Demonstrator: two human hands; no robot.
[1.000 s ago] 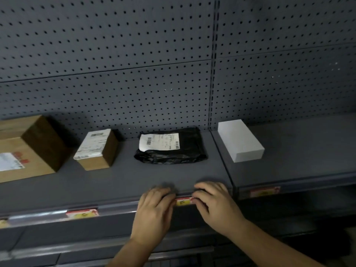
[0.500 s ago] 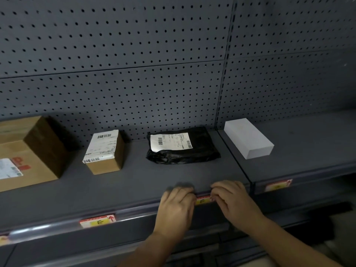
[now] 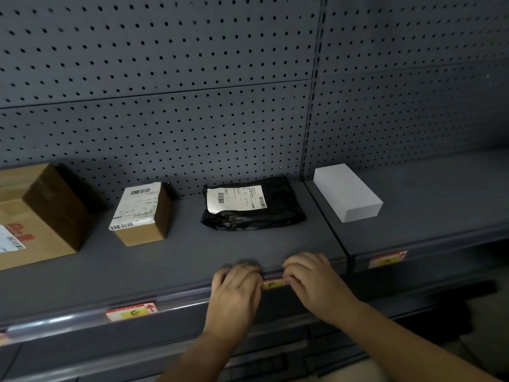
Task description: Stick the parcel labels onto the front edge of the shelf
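Note:
A red and yellow label (image 3: 272, 284) lies on the front edge of the grey shelf (image 3: 187, 302), below the black bag. My left hand (image 3: 234, 296) covers the label's left end with bent fingers, and my right hand (image 3: 314, 282) covers its right end the same way. Only the label's middle, with a dark letter, shows between my fingertips. My thumbs are hidden. Two more labels are stuck on the edge, one at the left (image 3: 131, 312) and one on the right shelf section (image 3: 387, 260).
On the shelf stand a large cardboard box (image 3: 33, 216), a small cardboard box (image 3: 140, 216), a black bag parcel (image 3: 253, 208) and a white box (image 3: 347, 193). A grey pegboard wall (image 3: 192, 119) rises behind. Lower shelves (image 3: 275, 351) lie under my arms.
My hands stay on the label at the shelf edge. The view has shifted slightly left, so everything sits further right in the frame.

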